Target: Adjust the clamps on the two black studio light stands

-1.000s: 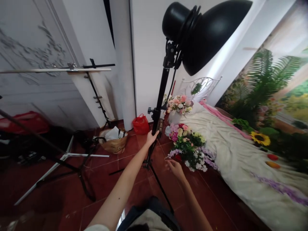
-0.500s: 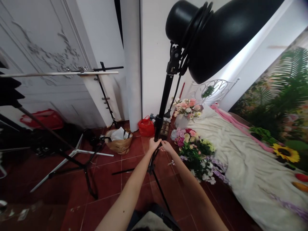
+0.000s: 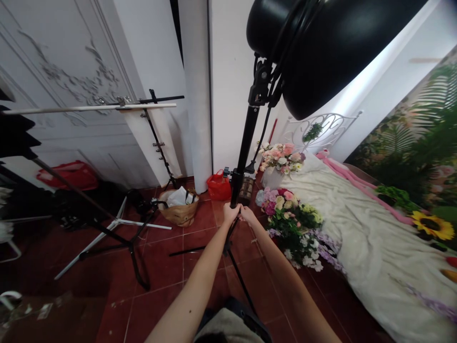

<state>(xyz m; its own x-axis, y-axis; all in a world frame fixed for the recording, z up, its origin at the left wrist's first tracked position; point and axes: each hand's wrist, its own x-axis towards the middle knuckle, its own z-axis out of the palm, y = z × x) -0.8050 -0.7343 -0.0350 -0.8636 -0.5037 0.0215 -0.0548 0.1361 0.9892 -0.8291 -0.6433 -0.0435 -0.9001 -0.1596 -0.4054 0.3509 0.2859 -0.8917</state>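
A black light stand (image 3: pixel 247 138) rises in front of me, carrying a large black studio lamp (image 3: pixel 332 43) with its cable (image 3: pixel 298 28) looped over the housing. Below the clamp on the pole, my left hand (image 3: pixel 231 213) is closed around the stand. My right hand (image 3: pixel 246 214) presses up beside it on the right, fingers closed at the pole. The exact part of the stand under those right fingers is hidden. The stand's black legs (image 3: pixel 239 274) spread on the floor beneath my forearms.
Left are a white-and-black stand base (image 3: pixel 116 223), a crossbar (image 3: pixel 89 108) and a woven basket (image 3: pixel 180 212). A red bag (image 3: pixel 218 186) stands behind the pole. Flower bunches (image 3: pixel 285 205) and a cloth-covered bed (image 3: pixel 367 233) lie right, on and beside red tiles (image 3: pixel 200 238).
The lamp sits slightly higher and further right in view. My right fingers, partly spread earlier, are now drawn closed against the stand. My left hand keeps its hold.
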